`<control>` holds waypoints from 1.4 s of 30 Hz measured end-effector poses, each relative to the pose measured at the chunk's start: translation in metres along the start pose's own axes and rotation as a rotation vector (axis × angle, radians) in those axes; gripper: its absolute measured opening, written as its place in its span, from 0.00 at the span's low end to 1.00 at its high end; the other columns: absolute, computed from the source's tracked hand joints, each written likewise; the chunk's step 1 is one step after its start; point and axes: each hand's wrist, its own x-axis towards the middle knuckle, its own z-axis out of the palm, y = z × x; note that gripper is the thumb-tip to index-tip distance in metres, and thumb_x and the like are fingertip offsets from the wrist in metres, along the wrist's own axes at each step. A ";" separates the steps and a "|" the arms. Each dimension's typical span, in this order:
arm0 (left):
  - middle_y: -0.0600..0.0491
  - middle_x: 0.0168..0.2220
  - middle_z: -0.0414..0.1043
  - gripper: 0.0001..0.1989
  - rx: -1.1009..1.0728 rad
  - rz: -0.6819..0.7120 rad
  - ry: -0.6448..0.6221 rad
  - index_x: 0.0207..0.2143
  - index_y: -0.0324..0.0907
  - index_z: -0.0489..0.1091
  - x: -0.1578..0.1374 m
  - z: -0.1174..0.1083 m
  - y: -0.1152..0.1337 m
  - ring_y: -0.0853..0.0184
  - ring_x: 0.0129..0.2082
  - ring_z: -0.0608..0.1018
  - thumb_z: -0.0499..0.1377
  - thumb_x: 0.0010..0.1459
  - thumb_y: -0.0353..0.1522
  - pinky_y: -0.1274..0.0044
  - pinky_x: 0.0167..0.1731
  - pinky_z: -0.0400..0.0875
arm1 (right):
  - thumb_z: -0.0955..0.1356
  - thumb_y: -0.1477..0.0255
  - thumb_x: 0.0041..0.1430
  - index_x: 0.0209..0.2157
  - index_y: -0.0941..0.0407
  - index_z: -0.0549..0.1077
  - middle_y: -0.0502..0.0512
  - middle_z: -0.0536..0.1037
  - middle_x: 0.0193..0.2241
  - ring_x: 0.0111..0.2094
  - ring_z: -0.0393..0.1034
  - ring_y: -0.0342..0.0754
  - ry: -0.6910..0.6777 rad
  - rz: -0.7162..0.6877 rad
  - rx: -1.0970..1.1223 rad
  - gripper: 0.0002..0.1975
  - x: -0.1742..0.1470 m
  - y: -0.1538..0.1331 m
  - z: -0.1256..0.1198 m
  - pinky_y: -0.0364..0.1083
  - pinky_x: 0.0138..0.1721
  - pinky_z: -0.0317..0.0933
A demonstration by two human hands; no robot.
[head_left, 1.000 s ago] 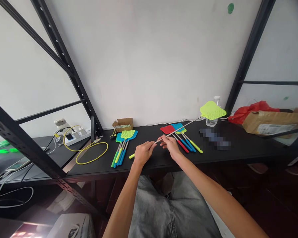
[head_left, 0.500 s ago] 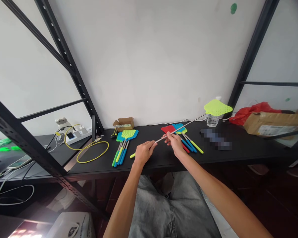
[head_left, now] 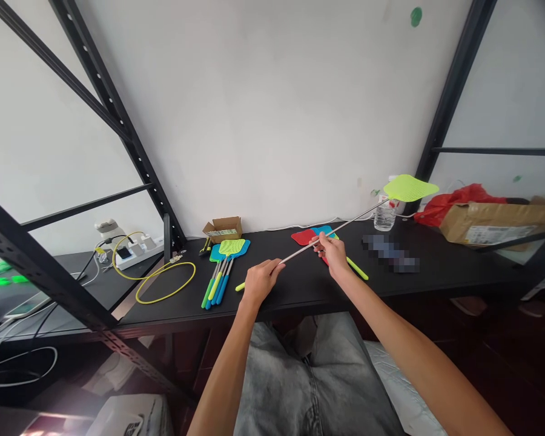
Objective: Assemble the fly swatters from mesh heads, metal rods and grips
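Gripping a lime-yellow flyswatter [head_left: 410, 188], two hands are held over a black table [head_left: 272, 245], where a clear bottle [head_left: 384, 217] stands near its back edge. The flyswatter's perforated head is raised in front of the bottle's top; whether the two touch, I cannot tell. From there its thin metal shaft slopes down to the left, away from the bottle, to a yellow grip whose end pokes out past the left hand. That left hand [head_left: 260, 280], well to the left of the bottle, has its fingers wrapped closed around the flyswatter. The right hand [head_left: 331, 253] is also left of the bottle but nearer to it — thumb and fingertips pinching the shaft partway along.

Left of the bottle, partly hidden by the right hand, lies a fan of swatters [head_left: 304, 237] with red and blue heads showing. Much farther left of it are a second bunch [head_left: 215, 284], green, yellow and blue, and a small open box [head_left: 222, 228]. Farthest left of the bottle come a looped yellow cable [head_left: 157, 302] and a white power strip [head_left: 140, 257]. A pixelated patch [head_left: 390, 251] covers something just in front of the bottle; right of it sit a red bag [head_left: 463, 201] and a cardboard carton [head_left: 499, 224].
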 end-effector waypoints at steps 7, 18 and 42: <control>0.52 0.34 0.77 0.18 -0.004 -0.014 -0.025 0.44 0.47 0.76 0.000 -0.002 0.001 0.69 0.34 0.78 0.49 0.67 0.43 0.80 0.33 0.63 | 0.72 0.46 0.45 0.26 0.59 0.78 0.61 0.80 0.30 0.22 0.66 0.41 0.030 0.014 0.037 0.27 0.000 -0.007 -0.004 0.39 0.17 0.56; 0.53 0.36 0.78 0.19 0.067 -0.119 -0.128 0.44 0.47 0.73 0.000 -0.009 0.003 0.67 0.36 0.77 0.48 0.67 0.45 0.79 0.29 0.57 | 0.74 0.51 0.46 0.28 0.58 0.78 0.58 0.80 0.31 0.24 0.69 0.41 0.046 -0.100 0.104 0.22 0.030 -0.050 -0.047 0.37 0.19 0.60; 0.52 0.18 0.63 0.29 0.151 -0.131 -0.373 0.16 0.42 0.64 0.001 -0.007 0.004 0.68 0.22 0.69 0.46 0.63 0.50 0.74 0.24 0.44 | 0.64 0.47 0.59 0.23 0.53 0.58 0.39 0.46 0.13 0.11 0.37 0.37 -0.068 -0.037 0.517 0.26 0.068 -0.159 0.018 0.40 0.09 0.38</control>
